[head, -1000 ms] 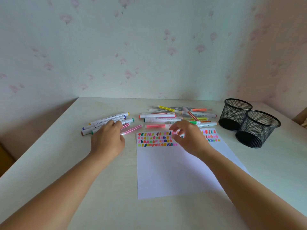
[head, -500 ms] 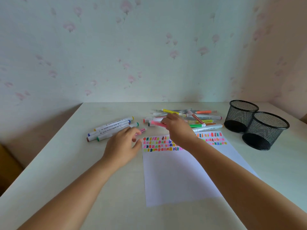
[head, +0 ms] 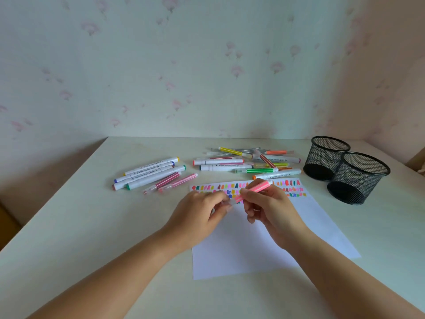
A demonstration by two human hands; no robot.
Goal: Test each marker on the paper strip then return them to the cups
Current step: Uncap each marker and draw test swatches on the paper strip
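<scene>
- A pink marker [head: 253, 190] is held tilted at the centre of the frame, just above the upper part of the paper [head: 253, 249].
- Its barrel is gripped by the curled fingers [head: 249, 195] of the right hand [head: 271, 210].
- Its clear cap end is pinched by the fingers [head: 218, 199] of the left hand [head: 197, 217].
- Rows of colour swatches [head: 207, 187] are seen along the paper's top edge.
- One group of markers [head: 149, 172] lies left of centre on the worktop [head: 92, 226]; a looser pile [head: 246, 163] lies above the paper.
- Two black mesh cups [head: 326, 157] [head: 358, 178] stand upright side by side at the right of the frame.
</scene>
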